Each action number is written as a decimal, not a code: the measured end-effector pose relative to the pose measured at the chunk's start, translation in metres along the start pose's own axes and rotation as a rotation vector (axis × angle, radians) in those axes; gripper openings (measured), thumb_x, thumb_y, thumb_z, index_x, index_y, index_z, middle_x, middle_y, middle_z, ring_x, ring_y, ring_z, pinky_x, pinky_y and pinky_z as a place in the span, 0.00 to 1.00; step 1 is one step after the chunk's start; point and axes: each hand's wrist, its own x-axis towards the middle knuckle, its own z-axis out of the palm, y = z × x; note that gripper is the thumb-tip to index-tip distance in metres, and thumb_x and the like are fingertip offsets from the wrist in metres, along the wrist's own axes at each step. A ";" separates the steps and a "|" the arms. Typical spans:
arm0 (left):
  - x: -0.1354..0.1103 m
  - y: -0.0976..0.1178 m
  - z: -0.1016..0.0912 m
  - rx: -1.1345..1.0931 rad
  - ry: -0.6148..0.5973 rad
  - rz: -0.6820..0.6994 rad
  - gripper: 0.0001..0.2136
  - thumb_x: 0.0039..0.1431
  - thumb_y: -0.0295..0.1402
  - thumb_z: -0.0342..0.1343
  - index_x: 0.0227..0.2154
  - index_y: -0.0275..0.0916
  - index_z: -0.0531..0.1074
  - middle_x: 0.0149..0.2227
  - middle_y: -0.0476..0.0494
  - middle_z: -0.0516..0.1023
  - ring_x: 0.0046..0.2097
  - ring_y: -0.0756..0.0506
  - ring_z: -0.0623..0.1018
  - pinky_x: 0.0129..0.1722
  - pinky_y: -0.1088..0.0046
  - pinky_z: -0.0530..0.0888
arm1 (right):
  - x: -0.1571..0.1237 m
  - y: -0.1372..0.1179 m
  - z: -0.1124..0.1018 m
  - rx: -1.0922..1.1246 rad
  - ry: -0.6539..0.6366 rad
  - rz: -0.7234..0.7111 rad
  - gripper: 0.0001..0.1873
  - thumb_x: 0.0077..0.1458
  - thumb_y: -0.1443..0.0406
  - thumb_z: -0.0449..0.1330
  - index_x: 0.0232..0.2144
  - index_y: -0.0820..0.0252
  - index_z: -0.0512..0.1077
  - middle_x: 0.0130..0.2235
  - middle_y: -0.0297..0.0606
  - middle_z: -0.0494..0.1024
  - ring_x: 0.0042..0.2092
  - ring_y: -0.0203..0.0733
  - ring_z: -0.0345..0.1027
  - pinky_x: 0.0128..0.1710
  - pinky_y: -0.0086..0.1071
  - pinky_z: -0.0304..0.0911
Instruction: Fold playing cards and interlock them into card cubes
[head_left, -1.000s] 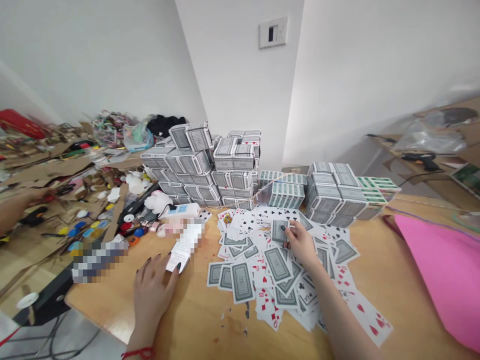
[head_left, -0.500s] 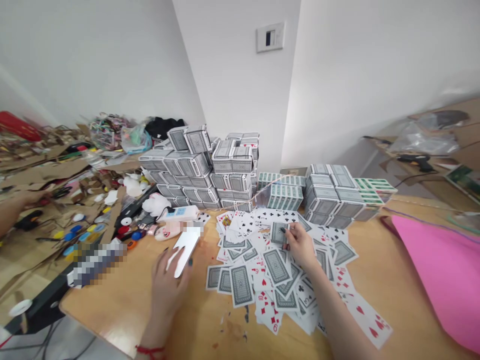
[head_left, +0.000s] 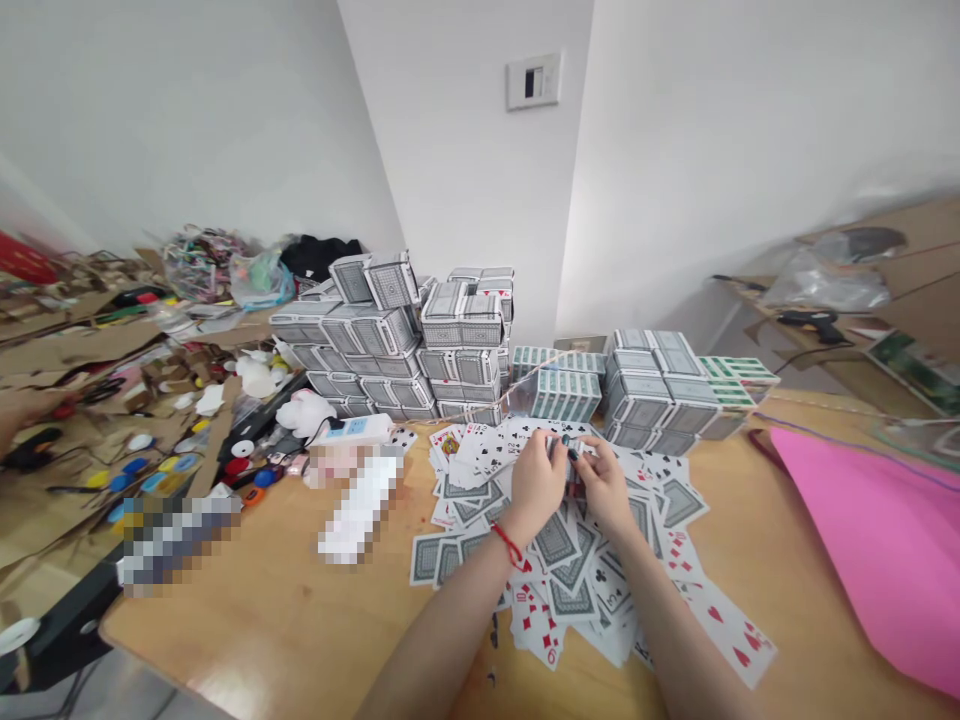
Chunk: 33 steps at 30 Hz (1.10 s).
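Note:
Above the spread of cards, my left hand [head_left: 535,476] and my right hand [head_left: 602,488] meet with their fingers closed. Between them is a playing card [head_left: 556,450], or a small stack; the fingers cover most of it, so I cannot tell how many. Loose playing cards [head_left: 573,604] lie under and around my hands, some with grey patterned backs up, others face up. Close to my left forearm is a white oblong object [head_left: 361,508], blurred over, flat on the table.
Behind the cards rise stacked grey card decks [head_left: 379,332], more decks [head_left: 654,385] and green-white boxes [head_left: 568,396]. Pink sheet [head_left: 862,540] covers the right side. At left are a white device [head_left: 352,430], bottle caps [head_left: 135,466] and cardboard scraps; another person's blurred hand [head_left: 22,408] shows there.
My left hand has left the white oblong object and moved right to join my right hand at the card. The white object stays on the table. The view has shifted slightly.

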 end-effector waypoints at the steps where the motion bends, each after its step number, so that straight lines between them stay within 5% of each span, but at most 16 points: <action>1: 0.003 -0.001 0.006 0.019 0.000 -0.016 0.07 0.59 0.34 0.44 0.36 0.39 0.64 0.34 0.40 0.73 0.38 0.43 0.74 0.36 0.66 0.68 | 0.000 0.000 0.000 -0.003 0.007 0.004 0.18 0.47 0.54 0.56 0.38 0.55 0.60 0.17 0.22 0.59 0.16 0.31 0.52 0.14 0.25 0.53; 8: -0.004 -0.016 0.021 0.142 0.003 -0.040 0.09 0.59 0.38 0.43 0.28 0.41 0.62 0.20 0.49 0.69 0.24 0.46 0.72 0.23 0.73 0.60 | 0.000 0.003 0.005 -0.281 0.132 -0.058 0.17 0.52 0.49 0.50 0.30 0.57 0.63 0.17 0.26 0.61 0.17 0.34 0.53 0.17 0.27 0.51; 16: -0.006 -0.017 0.025 0.091 0.066 0.041 0.13 0.59 0.35 0.43 0.20 0.41 0.61 0.15 0.51 0.65 0.19 0.50 0.66 0.20 0.74 0.55 | 0.002 0.009 0.006 -0.518 0.173 -0.119 0.26 0.54 0.45 0.41 0.20 0.57 0.61 0.19 0.35 0.67 0.24 0.40 0.60 0.24 0.31 0.55; 33: -0.007 -0.022 0.028 0.062 0.134 0.066 0.18 0.56 0.36 0.46 0.12 0.39 0.59 0.12 0.52 0.62 0.16 0.54 0.60 0.18 0.76 0.53 | 0.002 0.004 0.008 -0.530 0.246 -0.098 0.27 0.54 0.45 0.39 0.18 0.58 0.58 0.18 0.33 0.64 0.22 0.39 0.58 0.23 0.30 0.53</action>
